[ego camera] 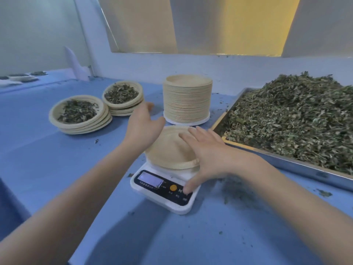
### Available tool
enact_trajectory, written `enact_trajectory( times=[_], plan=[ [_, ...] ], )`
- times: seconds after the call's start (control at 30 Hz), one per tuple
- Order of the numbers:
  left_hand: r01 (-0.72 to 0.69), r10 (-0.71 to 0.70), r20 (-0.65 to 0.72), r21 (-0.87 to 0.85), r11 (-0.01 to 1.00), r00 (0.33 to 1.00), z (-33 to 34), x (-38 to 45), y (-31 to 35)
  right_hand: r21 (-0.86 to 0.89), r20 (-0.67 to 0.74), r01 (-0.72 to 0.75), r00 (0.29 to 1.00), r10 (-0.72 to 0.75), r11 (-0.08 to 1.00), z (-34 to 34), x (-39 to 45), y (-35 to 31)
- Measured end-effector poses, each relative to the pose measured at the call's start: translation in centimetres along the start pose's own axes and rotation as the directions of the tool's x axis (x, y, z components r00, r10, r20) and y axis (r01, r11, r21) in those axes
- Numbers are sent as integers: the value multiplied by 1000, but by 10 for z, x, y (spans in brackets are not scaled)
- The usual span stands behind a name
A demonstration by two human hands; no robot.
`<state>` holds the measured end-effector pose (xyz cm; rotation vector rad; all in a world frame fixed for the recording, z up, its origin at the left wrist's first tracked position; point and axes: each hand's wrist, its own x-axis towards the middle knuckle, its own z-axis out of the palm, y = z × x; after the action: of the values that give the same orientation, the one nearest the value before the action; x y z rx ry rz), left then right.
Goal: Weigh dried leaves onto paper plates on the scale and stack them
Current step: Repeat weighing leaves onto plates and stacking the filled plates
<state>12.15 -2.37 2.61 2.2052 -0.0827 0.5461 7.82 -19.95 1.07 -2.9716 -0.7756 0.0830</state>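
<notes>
Centre of frame: an empty paper plate [170,148] rests on the white digital scale [164,190] on the blue bench [47,169]. The right hand [206,159] hovers over it, fingers spread, thumb at the scale's buttons; the left hand [142,127], released, reaches toward two stacks of filled plates [80,113] at left. Dried leaves [298,119] fill the tray [286,163] at right.

A small packing workroom: blue-covered bench [47,159], digital scale [166,190], metal tray [286,163] heaped with dried leaves [290,119].
</notes>
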Motion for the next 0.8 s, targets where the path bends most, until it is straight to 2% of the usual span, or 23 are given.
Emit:
enact_trajectory(
  times=[0.13, 0.3, 0.37, 0.43, 0.67, 0.8],
  plan=[
    [77, -78, -2, -82, 994, 997, -1, 0, -6, -91, -15, 34, 999, -36, 995, 0, -2, -8],
    [99, -96, 32, -119, 988, 995, 0, -1, -3, -23, -53, 133, 990, -134, 991, -3, -16, -11],
    [91, -88, 33, -114, 989, 996, 1, -2, -2, 106, -83, 141, 988, -133, 984, -10, -20, -11],
    [83, -81, 27, -106, 991, 996, 2, -5, -3, 225, -105, 128, 989, -106, 966, -15, -23, -8],
    [85, -82, 59, -57, 995, 995, -2, -11, -12, 346, -134, 5, 990, 44, 938, -16, -22, 10],
    [-68, 57, 114, 90, 994, 992, -1, -14, -4, 410, -261, -45, 951, 165, 911, -12, -16, 19]
  ],
)
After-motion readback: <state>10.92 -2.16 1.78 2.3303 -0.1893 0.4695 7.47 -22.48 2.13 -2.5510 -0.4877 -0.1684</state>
